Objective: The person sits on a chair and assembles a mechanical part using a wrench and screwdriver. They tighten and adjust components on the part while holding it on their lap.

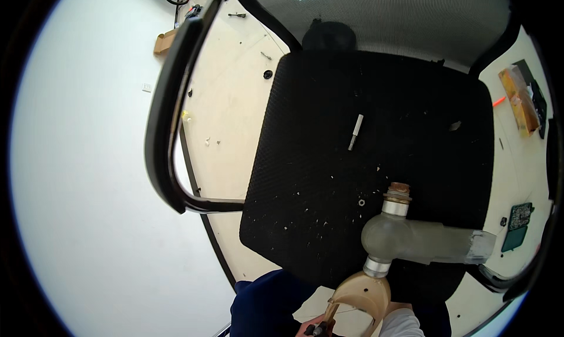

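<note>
At the lower edge, my left hand (306, 327) shows only in part, its fingers closed at a small dark piece (318, 330) I cannot make out. Right beside it is a beige, open, curved frame (363, 290). My right hand (399, 306) is mostly hidden behind that frame; a pale sleeve shows below it, its fingers do not. The frame meets a metal collar (376, 267) on a grey, branching tubular body (423, 240). A second collar and a rusty-brown threaded end (399, 190) point away from me. Whether the body rests on the seat, I cannot tell.
A black chair seat (317, 161) carries a white-and-metal stick (355, 132), a small ring (361, 202) and pale crumbs. Its armrest (167, 113) stands left, beside a white wall. On the floor at right lie a green case (518, 226) and an orange-yellow box (520, 101).
</note>
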Motion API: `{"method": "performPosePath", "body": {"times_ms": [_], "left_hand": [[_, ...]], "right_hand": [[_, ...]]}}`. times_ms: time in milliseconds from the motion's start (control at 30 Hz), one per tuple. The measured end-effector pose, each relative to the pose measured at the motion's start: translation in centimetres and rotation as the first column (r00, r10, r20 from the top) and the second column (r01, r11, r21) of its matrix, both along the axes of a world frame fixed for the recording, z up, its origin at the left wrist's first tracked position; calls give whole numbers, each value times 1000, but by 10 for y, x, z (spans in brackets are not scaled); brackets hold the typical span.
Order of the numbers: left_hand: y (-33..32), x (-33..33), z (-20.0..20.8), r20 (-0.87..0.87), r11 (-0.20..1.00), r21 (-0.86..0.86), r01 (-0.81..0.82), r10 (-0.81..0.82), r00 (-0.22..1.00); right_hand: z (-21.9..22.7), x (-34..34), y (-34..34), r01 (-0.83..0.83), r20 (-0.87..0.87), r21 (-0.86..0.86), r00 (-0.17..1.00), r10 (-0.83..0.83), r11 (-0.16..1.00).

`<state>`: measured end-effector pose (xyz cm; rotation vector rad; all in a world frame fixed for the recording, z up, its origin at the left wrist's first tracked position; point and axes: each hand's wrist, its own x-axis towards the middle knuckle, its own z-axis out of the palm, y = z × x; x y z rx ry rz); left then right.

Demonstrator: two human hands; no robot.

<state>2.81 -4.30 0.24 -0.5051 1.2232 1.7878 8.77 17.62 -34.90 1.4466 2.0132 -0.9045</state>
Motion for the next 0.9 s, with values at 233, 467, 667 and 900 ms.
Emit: {"method": "performPosePath", "body": {"times_ms": [233, 467, 667, 900], "left_hand": [[-17, 24, -8, -14, 973, -225, -46, 44, 999], [26, -55, 77, -162, 935, -325, 144, -204, 965], [23, -86, 87, 24, 911, -50, 409, -409, 912], [-14, -66, 25, 178, 873, 432, 226, -328, 928]], "right_hand": [[44, 19, -18, 86, -159, -37, 983, -91, 996], [168, -1, -7, 430, -314, -200, 823, -473, 881], [292, -9, -52, 556, -507, -511, 420, -752, 655], [354, 43, -104, 519, -816, -367, 218, -535, 771]]}}
